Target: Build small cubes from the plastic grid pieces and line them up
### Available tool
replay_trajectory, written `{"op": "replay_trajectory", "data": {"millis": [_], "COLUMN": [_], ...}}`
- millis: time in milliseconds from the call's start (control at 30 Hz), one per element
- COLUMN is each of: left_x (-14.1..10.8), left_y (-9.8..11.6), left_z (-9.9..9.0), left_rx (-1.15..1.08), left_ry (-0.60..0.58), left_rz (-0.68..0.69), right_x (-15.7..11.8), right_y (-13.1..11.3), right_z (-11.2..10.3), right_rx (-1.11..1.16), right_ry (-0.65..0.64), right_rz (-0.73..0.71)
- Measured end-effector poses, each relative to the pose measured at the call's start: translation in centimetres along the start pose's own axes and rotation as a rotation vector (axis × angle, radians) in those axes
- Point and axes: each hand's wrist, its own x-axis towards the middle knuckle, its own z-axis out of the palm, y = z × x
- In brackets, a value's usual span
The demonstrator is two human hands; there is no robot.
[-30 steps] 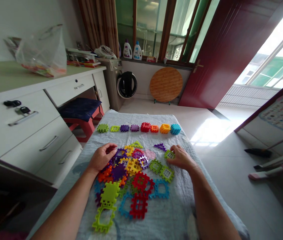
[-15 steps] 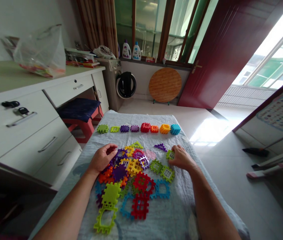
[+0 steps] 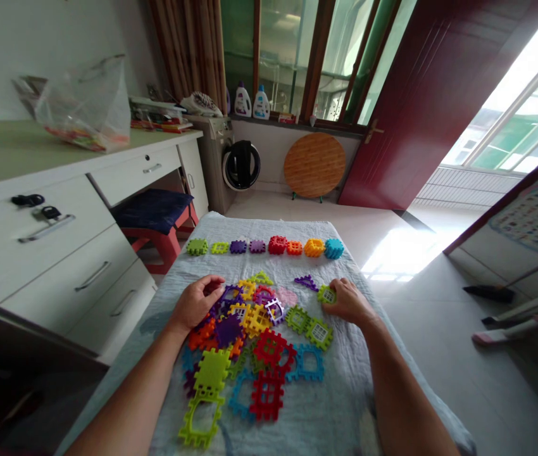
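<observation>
My right hand [image 3: 349, 301] pinches a small green window panel [image 3: 326, 294] at the right of the cloth-covered table. Two more green panels, one a lattice piece [image 3: 298, 319] and one with a white window grid [image 3: 319, 333], lie just below it. At the left edge of a heap of interlocking plastic panels, my left hand [image 3: 197, 305] rests with curved fingers, thumb apart from them. Purple panels [image 3: 229, 329] lie beside that hand. Yellow [image 3: 258, 321], red [image 3: 268, 396], blue [image 3: 310, 362] and lime panels [image 3: 212, 371] make up more of the heap.
Across the far side of the table [image 3: 269, 220] runs a row of stacked panels sorted by colour, from a green stack [image 3: 197, 247] to a blue stack [image 3: 334, 248]. A purple triangular piece [image 3: 306, 282] lies between row and right hand. A stool [image 3: 155, 212] stands left.
The camera view has shifted slightly. Both hands and the panels keep nearly the same places, with the green window panel still in my right hand.
</observation>
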Motion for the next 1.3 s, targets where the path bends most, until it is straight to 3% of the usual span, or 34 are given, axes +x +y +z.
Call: {"op": "replay_trajectory", "data": {"millis": [167,267,433,567,767,900,1100,1300], "left_x": [-0.1,-0.2,-0.2,-0.1,0.1,0.3,0.4,0.4], "left_y": [0.2,0.3,0.4,0.3,-0.2,-0.5,-0.6,-0.5], "left_z": [0.0,0.0,-0.1,-0.3,-0.7,-0.8,-0.7,-0.5], "left_rx": [-0.011,-0.026,-0.067,-0.118,-0.241,-0.314,-0.335,-0.265], "left_ry": [0.011,0.021,0.031,0.023,0.102,0.177,0.211,0.183], "left_rz": [0.007,0.009,0.003,-0.032,-0.086,-0.141,-0.173,-0.149], "right_x": [0.1,0.1,1.8,5.8,12.9,16.3,19.6,20.7], "right_y": [-0.1,-1.3,-6.9,-12.8,-20.9,-24.4,-26.9,-27.7], "right_z": [-0.7,-1.7,-2.9,-2.5,-1.0,0.1,1.4,2.5], "right_rx": [0.014,0.073,0.13,0.094,-0.004,-0.068,-0.104,-0.119], "right_ry": [0.068,0.159,0.165,0.139,0.134,0.099,0.057,-0.007], "right_rz": [0.003,-0.107,-0.375,-0.518,-0.49,-0.486,-0.464,-0.457]}}
